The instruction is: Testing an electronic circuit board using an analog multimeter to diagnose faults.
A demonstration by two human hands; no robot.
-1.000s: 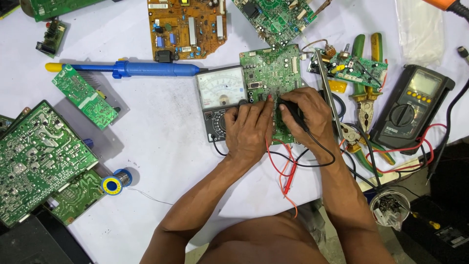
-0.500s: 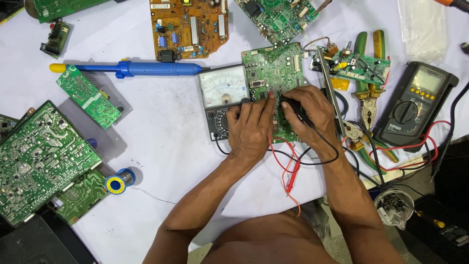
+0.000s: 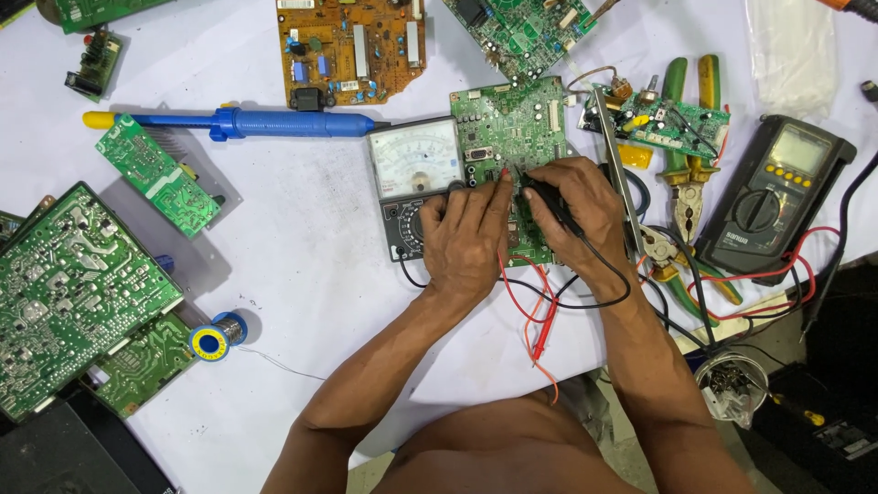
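Green circuit board [image 3: 514, 137] lies mid-table, its left edge overlapping the analog meter [image 3: 413, 174]; both hands sit on its lower half. Left hand [image 3: 466, 240] curled, fingertips pinching a red probe [image 3: 504, 174] onto the board. Right hand [image 3: 574, 212] closed around a black probe [image 3: 547, 199], tip down just right of the red one. Compared with a second ago, hands and probes sit on the same patch of board; only the camera has drifted slightly. Judgement: a steady contact is being held for a reading, not a move between points.

Red and black leads [image 3: 540, 302] loop off toward the table edge. Right of the hands: green-handled pliers [image 3: 681, 183], a small green board [image 3: 672, 123], a dark digital multimeter [image 3: 777, 197].

Containers: a clear cup [image 3: 732, 389] beyond the table edge, lower right, holds small dark metal bits, too fine to identify.

Left side: blue desoldering pump [image 3: 265, 122], solder spool [image 3: 212, 341], large green board [image 3: 69, 297]; an orange board [image 3: 352, 46] at the top edge.
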